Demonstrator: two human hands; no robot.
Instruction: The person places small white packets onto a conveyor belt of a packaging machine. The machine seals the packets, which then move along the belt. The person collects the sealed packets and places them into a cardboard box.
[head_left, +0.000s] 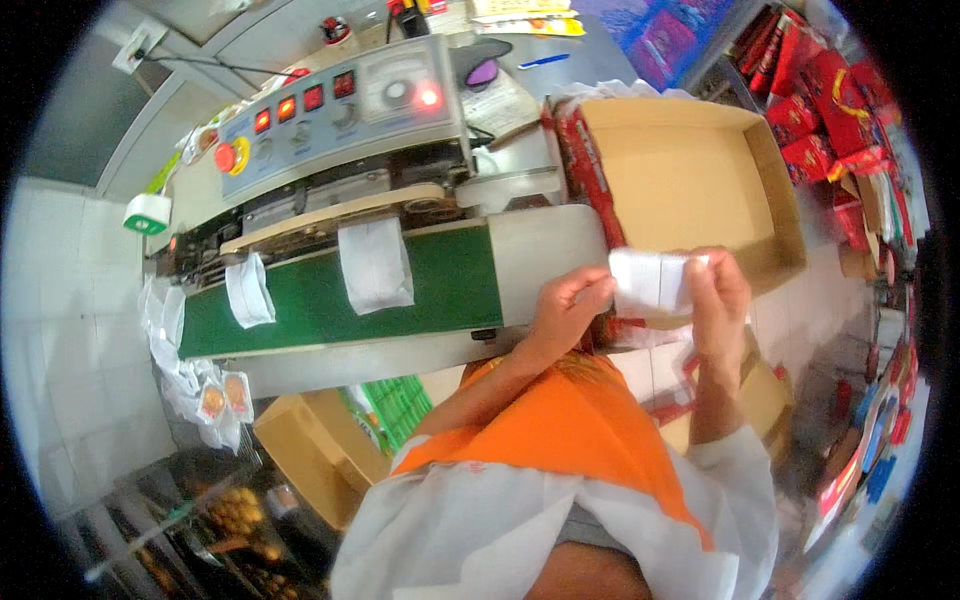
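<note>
A small white packet (649, 282) with a dark line down its middle is stretched between my two hands. My left hand (571, 309) pinches its left edge. On the other side, my right hand (717, 298) grips it with the thumb on top. The packet is over the near left corner of an open cardboard box (682, 172) with red outer sides. To the left stands a continuous band sealer (337, 112) with lit red switches. Two white pouches, one larger (375, 266) and one smaller (250, 291), lie on its green conveyor belt (450, 277), their upper ends at the sealing band.
White packets (217, 401) hang at the belt's left end. Below the belt are a cardboard box (322, 450) and a green plastic crate (397, 401). Red packages (832, 120) are piled at right. A blue pen (544, 61) lies on the table behind the sealer.
</note>
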